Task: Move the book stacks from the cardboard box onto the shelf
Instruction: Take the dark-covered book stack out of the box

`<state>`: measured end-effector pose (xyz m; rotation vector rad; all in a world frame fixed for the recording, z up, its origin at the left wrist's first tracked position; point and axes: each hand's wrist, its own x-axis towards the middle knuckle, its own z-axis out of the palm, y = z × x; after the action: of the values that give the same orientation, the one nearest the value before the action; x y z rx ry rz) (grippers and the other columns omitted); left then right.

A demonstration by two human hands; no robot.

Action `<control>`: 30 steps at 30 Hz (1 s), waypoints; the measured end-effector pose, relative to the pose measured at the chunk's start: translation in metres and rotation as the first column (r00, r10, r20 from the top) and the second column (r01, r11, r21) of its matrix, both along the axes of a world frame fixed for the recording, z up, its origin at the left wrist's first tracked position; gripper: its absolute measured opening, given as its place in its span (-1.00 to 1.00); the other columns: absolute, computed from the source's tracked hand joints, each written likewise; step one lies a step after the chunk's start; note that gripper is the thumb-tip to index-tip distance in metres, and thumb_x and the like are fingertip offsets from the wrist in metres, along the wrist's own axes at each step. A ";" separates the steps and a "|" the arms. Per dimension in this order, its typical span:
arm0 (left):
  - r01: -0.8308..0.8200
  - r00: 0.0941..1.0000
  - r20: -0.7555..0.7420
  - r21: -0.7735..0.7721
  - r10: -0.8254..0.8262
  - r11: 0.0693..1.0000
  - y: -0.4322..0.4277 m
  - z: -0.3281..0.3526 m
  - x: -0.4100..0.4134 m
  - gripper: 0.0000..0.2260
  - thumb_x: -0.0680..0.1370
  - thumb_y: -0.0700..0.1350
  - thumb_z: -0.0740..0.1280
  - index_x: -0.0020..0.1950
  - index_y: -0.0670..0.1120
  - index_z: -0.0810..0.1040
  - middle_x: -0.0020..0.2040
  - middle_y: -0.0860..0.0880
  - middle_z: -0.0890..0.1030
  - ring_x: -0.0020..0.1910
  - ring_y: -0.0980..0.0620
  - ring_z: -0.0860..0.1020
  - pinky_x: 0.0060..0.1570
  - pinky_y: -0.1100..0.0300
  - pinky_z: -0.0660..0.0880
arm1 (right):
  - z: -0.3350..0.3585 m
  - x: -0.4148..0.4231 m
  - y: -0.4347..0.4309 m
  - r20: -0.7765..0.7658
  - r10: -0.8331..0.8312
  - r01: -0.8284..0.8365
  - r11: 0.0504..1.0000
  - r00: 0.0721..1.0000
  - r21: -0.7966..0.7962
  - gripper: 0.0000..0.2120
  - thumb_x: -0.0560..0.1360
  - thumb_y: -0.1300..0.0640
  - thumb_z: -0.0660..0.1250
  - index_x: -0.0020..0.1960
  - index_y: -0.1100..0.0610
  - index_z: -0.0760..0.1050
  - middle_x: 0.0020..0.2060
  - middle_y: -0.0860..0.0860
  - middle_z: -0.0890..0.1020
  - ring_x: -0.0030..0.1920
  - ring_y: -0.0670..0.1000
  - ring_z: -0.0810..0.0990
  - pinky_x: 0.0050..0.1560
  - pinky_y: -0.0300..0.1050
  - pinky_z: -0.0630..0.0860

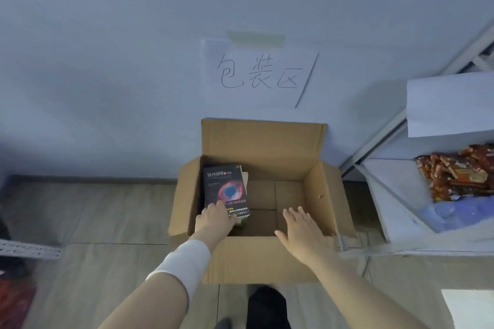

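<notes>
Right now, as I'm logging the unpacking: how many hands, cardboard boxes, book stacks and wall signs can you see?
hands: 2 (left hand touching the stack, right hand open over the box)
cardboard box: 1
book stack: 1
wall sign: 1
Total: 5

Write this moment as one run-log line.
stage: reach into box | left hand: on books, near end, grip unclear | right hand: open, over box | shelf: right of box

Dark-covered book stack [226,191], maybe 3 high, upright-ish at cardboard box [319,195] left wall.
</notes>
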<state>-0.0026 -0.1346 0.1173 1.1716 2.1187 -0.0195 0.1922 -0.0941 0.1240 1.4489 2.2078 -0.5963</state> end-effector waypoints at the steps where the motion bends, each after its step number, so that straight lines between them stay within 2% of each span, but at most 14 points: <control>1: -0.054 0.998 0.029 -0.022 0.054 0.998 0.002 -0.015 -0.002 -0.56 0.55 0.07 0.22 0.37 -0.09 0.34 0.28 -0.11 0.48 0.28 -0.12 0.46 0.27 0.01 0.41 | -0.013 -0.002 0.006 -0.029 -0.029 0.028 0.999 0.999 -0.041 -0.37 0.59 -0.14 0.03 0.54 0.12 -0.03 0.54 0.05 0.08 0.54 0.08 -0.03 0.51 -0.03 -0.01; 7: -0.308 0.932 0.142 -0.179 0.335 0.934 0.012 -0.088 -0.021 -0.53 0.55 0.06 0.26 0.39 -0.10 0.31 0.27 -0.12 0.51 0.23 -0.11 0.51 0.21 -0.02 0.48 | -0.066 -0.029 0.040 -0.132 -0.207 0.156 0.935 0.969 -0.319 -0.32 0.53 -0.19 0.13 0.53 0.09 0.03 0.51 0.02 0.18 0.50 0.03 0.15 0.45 -0.04 0.19; 11: -0.447 0.856 0.209 -0.157 0.472 0.881 0.035 -0.134 -0.038 -0.45 0.56 0.01 0.27 0.46 -0.18 0.21 0.35 -0.16 0.45 0.31 -0.13 0.46 0.23 0.04 0.42 | -0.107 -0.074 0.100 -0.217 -0.344 0.258 0.902 0.913 -0.347 -0.31 0.50 -0.18 0.21 0.50 0.11 0.13 0.47 0.04 0.28 0.46 0.03 0.25 0.42 -0.02 0.25; 15: -0.558 0.773 0.266 -0.148 0.576 0.817 0.051 -0.201 -0.052 -0.35 0.56 0.05 0.27 0.52 -0.19 0.08 0.44 -0.15 0.35 0.40 -0.11 0.38 0.30 0.02 0.38 | -0.175 -0.119 0.150 -0.287 -0.457 0.329 0.857 0.842 -0.397 -0.30 0.49 -0.18 0.24 0.48 0.16 0.16 0.46 0.09 0.30 0.43 0.09 0.31 0.41 0.00 0.28; 20: -0.647 0.698 0.314 -0.110 0.644 0.754 0.053 -0.253 -0.062 -0.40 0.53 0.10 0.29 0.47 -0.15 0.24 0.37 -0.16 0.41 0.37 -0.13 0.40 0.34 -0.04 0.38 | -0.239 -0.147 0.173 -0.300 -0.555 0.369 0.785 0.776 -0.498 -0.48 0.50 -0.06 0.28 0.36 0.21 0.36 0.31 0.10 0.49 0.28 0.09 0.48 0.08 -0.22 0.33; 25: -0.738 0.570 0.373 -0.158 0.732 0.656 0.054 -0.269 -0.063 -0.41 0.48 0.10 0.36 0.42 -0.12 0.29 0.34 -0.13 0.44 0.35 -0.11 0.42 0.36 -0.09 0.36 | -0.274 -0.154 0.178 -0.266 -0.688 0.459 0.674 0.675 -0.579 -0.54 0.40 -0.04 0.42 0.21 0.15 0.46 0.17 0.06 0.59 0.12 0.06 0.59 0.05 -0.11 0.53; 28: -0.773 0.538 0.330 -0.173 0.776 0.610 0.055 -0.274 -0.060 -0.35 0.43 0.11 0.41 0.42 -0.12 0.29 0.30 -0.16 0.46 0.35 -0.15 0.40 0.35 -0.12 0.36 | -0.280 -0.155 0.185 -0.242 -0.739 0.473 0.611 0.629 -0.635 -0.66 0.36 0.03 0.47 0.07 0.11 0.49 0.02 0.02 0.61 -0.06 -0.02 0.58 -0.17 -0.23 0.50; 30: -0.795 0.514 0.296 -0.188 0.805 0.577 0.057 -0.277 -0.059 -0.32 0.41 0.14 0.42 0.41 -0.11 0.30 0.30 -0.18 0.44 0.36 -0.18 0.36 0.37 -0.12 0.32 | -0.282 -0.156 0.188 -0.238 -0.750 0.458 0.588 0.617 -0.667 -0.70 0.35 0.06 0.48 0.01 0.09 0.49 -0.07 -0.01 0.60 -0.13 -0.04 0.57 -0.25 -0.28 0.46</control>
<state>-0.0621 -0.0772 -0.1594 0.0337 2.1095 0.5519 0.0359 0.0942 -0.1575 1.8602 1.4877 -1.8883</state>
